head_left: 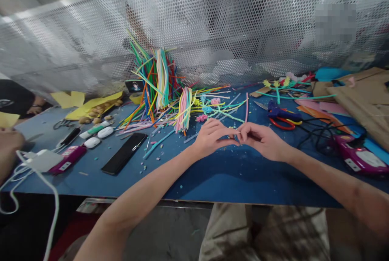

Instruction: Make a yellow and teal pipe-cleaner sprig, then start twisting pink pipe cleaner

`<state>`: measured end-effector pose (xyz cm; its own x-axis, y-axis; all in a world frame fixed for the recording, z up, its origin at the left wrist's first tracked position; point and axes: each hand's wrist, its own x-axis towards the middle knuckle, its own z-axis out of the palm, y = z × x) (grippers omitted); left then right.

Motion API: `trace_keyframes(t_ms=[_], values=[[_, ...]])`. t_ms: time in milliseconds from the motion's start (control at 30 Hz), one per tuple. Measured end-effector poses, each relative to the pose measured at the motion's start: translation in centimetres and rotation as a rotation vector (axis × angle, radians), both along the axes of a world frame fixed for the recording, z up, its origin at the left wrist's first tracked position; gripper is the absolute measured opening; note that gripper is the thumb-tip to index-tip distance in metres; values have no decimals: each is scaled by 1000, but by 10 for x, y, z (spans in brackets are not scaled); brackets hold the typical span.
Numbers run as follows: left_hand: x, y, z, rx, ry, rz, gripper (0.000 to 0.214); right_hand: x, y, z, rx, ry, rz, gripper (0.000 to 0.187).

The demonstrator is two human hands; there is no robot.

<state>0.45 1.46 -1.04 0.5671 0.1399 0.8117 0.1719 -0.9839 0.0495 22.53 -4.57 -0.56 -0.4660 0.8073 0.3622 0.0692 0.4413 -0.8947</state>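
My left hand and my right hand meet fingertip to fingertip above the front half of the table. Both are closed in a pinch. A pink pipe cleaner rises from behind the fingers of my right hand; its lower part is hidden between the fingertips. Just beyond the hands lie twisted green pipe cleaners with small pink tufts and blue ones. To their left is a bundle of pink and yellow pipe cleaners.
A black phone lies at left, near a purple power strip. Tall multicoloured pipe cleaners lean by the perforated metal screen. Blue-handled pliers, red-handled scissors, cables and cardboard are at right. Another person's hand shows at far left.
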Motion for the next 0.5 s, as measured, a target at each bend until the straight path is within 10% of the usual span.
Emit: trace_keyframes(t_ms=[500], values=[[-1, 2, -4, -121, 23, 49, 51, -4, -2, -4, -3, 40, -123, 16]])
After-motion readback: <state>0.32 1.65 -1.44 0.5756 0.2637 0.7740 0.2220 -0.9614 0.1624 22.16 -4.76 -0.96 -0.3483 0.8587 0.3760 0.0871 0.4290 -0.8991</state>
